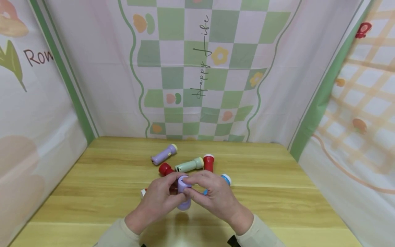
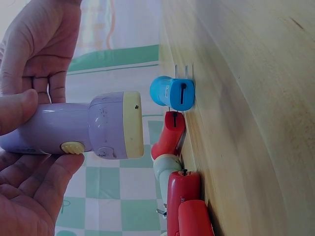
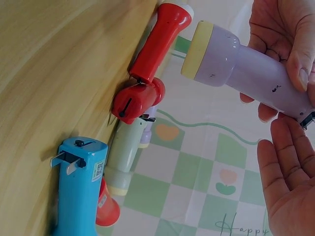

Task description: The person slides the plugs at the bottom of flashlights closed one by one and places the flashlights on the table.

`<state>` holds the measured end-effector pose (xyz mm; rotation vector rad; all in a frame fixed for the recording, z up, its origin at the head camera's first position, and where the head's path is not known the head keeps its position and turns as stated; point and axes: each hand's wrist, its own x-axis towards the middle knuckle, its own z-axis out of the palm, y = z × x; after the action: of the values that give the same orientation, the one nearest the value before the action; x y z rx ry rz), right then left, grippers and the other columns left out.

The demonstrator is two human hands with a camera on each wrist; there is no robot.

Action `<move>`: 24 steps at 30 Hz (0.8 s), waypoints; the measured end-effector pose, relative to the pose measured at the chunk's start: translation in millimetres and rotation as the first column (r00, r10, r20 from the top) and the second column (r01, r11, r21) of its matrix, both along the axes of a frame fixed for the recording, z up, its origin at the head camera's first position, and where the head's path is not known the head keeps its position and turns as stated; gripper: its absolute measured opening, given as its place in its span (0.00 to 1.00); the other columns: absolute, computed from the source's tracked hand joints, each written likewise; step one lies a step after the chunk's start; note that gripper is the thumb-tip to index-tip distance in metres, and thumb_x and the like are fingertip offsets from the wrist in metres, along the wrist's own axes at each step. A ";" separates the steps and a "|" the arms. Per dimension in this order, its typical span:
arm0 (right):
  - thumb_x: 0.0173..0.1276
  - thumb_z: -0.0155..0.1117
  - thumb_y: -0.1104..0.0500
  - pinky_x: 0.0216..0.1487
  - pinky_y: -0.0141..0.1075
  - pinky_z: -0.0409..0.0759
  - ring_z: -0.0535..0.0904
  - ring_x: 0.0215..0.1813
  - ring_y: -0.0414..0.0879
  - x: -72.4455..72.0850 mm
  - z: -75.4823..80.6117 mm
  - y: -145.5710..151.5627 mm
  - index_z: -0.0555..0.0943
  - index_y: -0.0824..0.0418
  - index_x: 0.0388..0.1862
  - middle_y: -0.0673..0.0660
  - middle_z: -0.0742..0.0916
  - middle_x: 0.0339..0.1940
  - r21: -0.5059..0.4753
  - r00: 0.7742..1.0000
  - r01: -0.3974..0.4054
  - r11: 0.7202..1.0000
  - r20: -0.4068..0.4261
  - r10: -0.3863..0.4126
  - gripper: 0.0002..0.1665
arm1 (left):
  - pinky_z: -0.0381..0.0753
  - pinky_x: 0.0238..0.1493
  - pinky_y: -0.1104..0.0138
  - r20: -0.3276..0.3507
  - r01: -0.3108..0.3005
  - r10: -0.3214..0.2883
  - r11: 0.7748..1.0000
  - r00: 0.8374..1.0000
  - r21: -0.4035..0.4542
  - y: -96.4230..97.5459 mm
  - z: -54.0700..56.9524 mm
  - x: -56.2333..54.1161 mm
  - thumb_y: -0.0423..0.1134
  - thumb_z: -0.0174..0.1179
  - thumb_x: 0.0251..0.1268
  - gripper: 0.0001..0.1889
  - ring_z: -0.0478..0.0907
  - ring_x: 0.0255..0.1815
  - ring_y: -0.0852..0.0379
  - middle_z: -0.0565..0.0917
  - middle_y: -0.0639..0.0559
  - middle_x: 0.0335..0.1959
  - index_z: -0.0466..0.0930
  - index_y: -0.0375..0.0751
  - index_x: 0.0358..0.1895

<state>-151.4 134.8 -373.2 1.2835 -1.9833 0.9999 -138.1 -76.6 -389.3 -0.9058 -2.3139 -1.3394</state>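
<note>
Purple flashlight gripped in both hands, tail work apparently midway

The purple flashlight [image 2: 56, 120] is held off the table [image 1: 262, 178], head down, on the person's side of the green flashlight [image 1: 186, 166]. Its body is gripped by the left hand [image 1: 162, 192], fingers curled round; its tail is pinched by the thumb and index of the right hand [image 1: 216, 192]. A metal piece [image 3: 308, 121] is seen at the tail; whether it is fully out cannot be told.

Done: flashlight picked up, tail reached. Left, as judged: tail handling to be finished, flashlight not set down.

Relative to the green flashlight: a second purple flashlight [image 1: 163, 155] is placed beyond and left, red flashlights [image 1: 208, 164] just beside on either side, a blue flashlight [image 1: 226, 179] nearer and right. Prongs [image 3: 74, 167] are seen out on the blue one.
</note>
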 end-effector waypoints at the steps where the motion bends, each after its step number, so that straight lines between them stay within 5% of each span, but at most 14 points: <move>1: 0.70 0.74 0.61 0.51 0.28 0.85 0.88 0.49 0.44 0.1 0.1 0.1 0.88 0.56 0.53 0.52 0.90 0.47 0.000 1.000 0.000 1.000 0.001 0.000 0.14 | 0.88 0.40 0.72 -0.001 0.001 -0.001 1.000 1.000 0.000 0.1 -0.1 -0.1 0.35 0.72 0.63 0.19 0.85 0.38 0.67 0.89 0.54 0.44 0.82 0.43 0.57; 24: 0.72 0.72 0.59 0.50 0.27 0.85 0.87 0.49 0.43 -0.7 -1.8 0.8 0.88 0.56 0.55 0.52 0.89 0.47 0.016 1.000 0.005 1.000 -0.007 -0.005 0.14 | 0.88 0.38 0.71 -0.007 -0.001 0.002 1.000 1.000 0.003 0.1 -0.4 0.1 0.34 0.72 0.63 0.19 0.84 0.37 0.67 0.88 0.56 0.42 0.82 0.44 0.56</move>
<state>-152.1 135.6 -375.0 1.2886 -1.9919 0.9778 -138.0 -76.5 -389.7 -0.9063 -2.3059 -1.3365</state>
